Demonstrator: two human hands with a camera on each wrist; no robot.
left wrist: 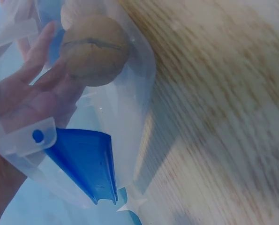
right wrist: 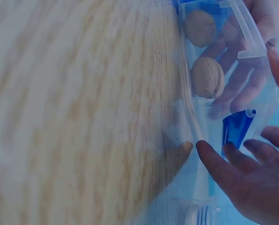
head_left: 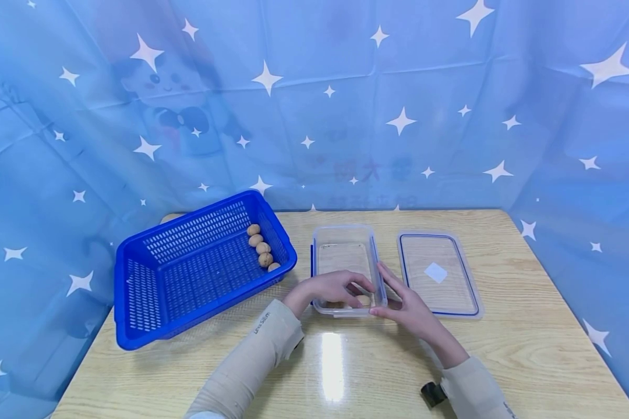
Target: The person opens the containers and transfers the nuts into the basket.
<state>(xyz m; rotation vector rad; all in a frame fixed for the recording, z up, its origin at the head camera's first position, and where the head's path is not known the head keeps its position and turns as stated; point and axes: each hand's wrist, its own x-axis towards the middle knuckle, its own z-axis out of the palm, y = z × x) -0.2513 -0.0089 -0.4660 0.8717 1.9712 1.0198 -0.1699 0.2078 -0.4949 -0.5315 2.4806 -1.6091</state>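
Note:
A clear plastic box (head_left: 346,233) with blue side latches stands at the table's middle. Two walnuts lie along its near end, one walnut (head_left: 363,300) at the right and another walnut (right wrist: 200,28) closer to the left corner. My left hand (head_left: 340,285) reaches down inside, its loosely bent fingers beside the right-hand walnut without a visible grip. Against the box's right side rests my right hand (head_left: 411,308), fingers spread and fingertips at the wall, thumb by the near corner. Through the plastic, the left wrist view shows a walnut (left wrist: 97,51) close up.
At the left stands a blue basket (head_left: 188,314) with several walnuts (head_left: 263,248) lined along its right side. The box's clear lid (head_left: 451,291), with a blue seal and white label, lies flat to the right. A star-patterned curtain (head_left: 314,116) hangs behind the wooden table (head_left: 529,349).

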